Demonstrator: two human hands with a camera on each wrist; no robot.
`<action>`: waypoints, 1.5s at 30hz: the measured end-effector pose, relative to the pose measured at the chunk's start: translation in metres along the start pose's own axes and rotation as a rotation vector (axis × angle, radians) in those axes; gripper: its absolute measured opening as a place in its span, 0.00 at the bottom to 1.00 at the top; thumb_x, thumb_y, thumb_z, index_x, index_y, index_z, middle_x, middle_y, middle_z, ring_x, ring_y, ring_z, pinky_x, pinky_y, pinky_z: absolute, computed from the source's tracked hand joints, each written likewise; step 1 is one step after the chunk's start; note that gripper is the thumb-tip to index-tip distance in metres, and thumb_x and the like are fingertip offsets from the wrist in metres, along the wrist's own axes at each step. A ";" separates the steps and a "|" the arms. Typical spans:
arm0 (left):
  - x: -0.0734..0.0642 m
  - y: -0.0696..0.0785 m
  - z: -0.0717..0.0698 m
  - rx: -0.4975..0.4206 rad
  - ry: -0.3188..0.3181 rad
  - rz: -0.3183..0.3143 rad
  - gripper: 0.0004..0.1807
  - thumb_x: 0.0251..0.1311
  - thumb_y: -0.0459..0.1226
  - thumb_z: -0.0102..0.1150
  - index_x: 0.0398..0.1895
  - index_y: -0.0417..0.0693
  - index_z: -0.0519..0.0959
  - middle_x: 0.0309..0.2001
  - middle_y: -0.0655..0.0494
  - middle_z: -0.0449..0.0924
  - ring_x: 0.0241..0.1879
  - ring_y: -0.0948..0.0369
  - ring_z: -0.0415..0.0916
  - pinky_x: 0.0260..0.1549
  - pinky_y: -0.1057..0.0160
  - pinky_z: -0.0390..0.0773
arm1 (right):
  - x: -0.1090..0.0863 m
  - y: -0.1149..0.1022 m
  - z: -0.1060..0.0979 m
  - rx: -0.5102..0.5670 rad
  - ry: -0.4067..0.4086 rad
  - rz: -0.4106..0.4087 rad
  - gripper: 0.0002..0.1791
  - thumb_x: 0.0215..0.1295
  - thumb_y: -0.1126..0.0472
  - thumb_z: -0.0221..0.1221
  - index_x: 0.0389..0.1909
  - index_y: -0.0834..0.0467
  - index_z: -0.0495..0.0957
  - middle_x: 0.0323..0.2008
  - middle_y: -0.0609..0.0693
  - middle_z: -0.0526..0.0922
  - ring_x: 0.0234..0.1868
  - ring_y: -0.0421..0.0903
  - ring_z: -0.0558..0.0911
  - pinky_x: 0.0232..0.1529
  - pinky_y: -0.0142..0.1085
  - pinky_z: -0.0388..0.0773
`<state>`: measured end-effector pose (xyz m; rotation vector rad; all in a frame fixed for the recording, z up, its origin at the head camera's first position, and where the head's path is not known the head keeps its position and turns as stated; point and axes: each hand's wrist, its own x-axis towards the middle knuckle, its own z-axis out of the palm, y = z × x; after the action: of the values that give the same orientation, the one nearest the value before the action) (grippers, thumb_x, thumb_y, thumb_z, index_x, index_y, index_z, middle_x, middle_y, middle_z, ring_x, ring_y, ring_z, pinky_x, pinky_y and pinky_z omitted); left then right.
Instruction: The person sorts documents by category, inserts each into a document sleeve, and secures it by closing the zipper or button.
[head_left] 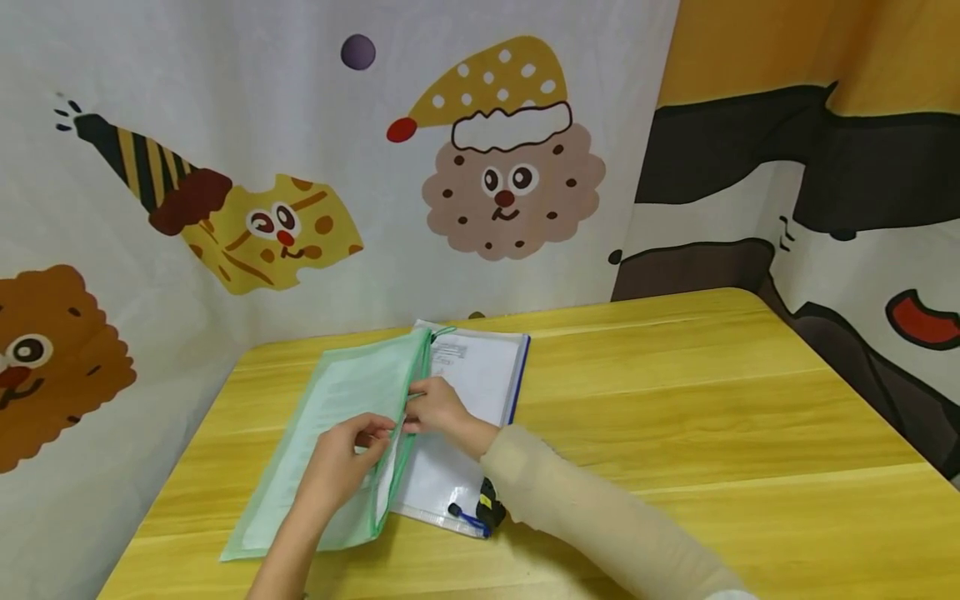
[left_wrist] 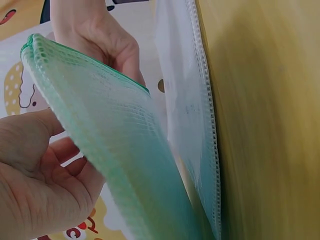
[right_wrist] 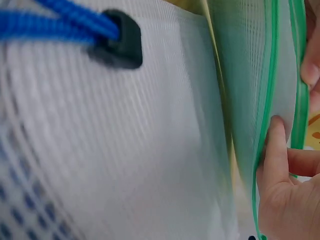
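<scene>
A pale green mesh zip pouch (head_left: 352, 375), with white paper inside, stands tilted with its green-edged opening parted toward the right. My left hand (head_left: 341, 458) pinches the left edge of this opening near its middle. In the left wrist view the curled fingers of the left hand (left_wrist: 50, 175) are partly hidden behind the mesh. At the same opening, my right hand (head_left: 438, 408) grips the other edge, its index finger (right_wrist: 276, 145) reaching between the two green edges against the white sheet. Partly under the pouch lies a clear mesh pouch (head_left: 457, 467) with a blue edge and papers inside.
A blue cord with a black toggle (right_wrist: 125, 40) hangs from the clear pouch's near end, beside a small black and yellow item (head_left: 489, 504). All lie on a yellow wood-grain table (head_left: 675, 400). Behind it hangs a white curtain (head_left: 300, 83) with cartoon prints.
</scene>
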<state>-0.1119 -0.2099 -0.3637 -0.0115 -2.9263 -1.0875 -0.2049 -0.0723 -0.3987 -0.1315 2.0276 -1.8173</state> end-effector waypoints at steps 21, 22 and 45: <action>-0.004 -0.008 0.000 -0.057 0.000 -0.062 0.10 0.64 0.32 0.60 0.48 0.46 0.83 0.41 0.52 0.85 0.45 0.54 0.83 0.33 0.67 0.81 | 0.007 -0.006 -0.027 0.135 -0.175 0.126 0.18 0.70 0.70 0.55 0.58 0.72 0.75 0.48 0.70 0.84 0.39 0.50 0.88 0.48 0.38 0.86; -0.005 -0.008 -0.001 -0.059 0.001 -0.065 0.10 0.64 0.32 0.60 0.48 0.46 0.83 0.41 0.53 0.85 0.45 0.54 0.83 0.33 0.67 0.81 | 0.009 -0.006 -0.032 0.128 -0.163 0.122 0.18 0.71 0.70 0.55 0.59 0.72 0.74 0.49 0.69 0.84 0.41 0.50 0.88 0.49 0.38 0.85; -0.009 -0.008 -0.011 -0.096 0.028 -0.051 0.10 0.64 0.31 0.61 0.47 0.47 0.84 0.40 0.53 0.85 0.42 0.58 0.83 0.31 0.71 0.81 | 0.077 -0.001 -0.072 0.163 0.208 -0.054 0.26 0.69 0.70 0.52 0.67 0.68 0.66 0.66 0.63 0.71 0.59 0.53 0.75 0.65 0.47 0.75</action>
<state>-0.1027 -0.2226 -0.3609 0.0761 -2.8619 -1.2242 -0.3014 -0.0318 -0.4121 0.0530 2.0171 -2.0981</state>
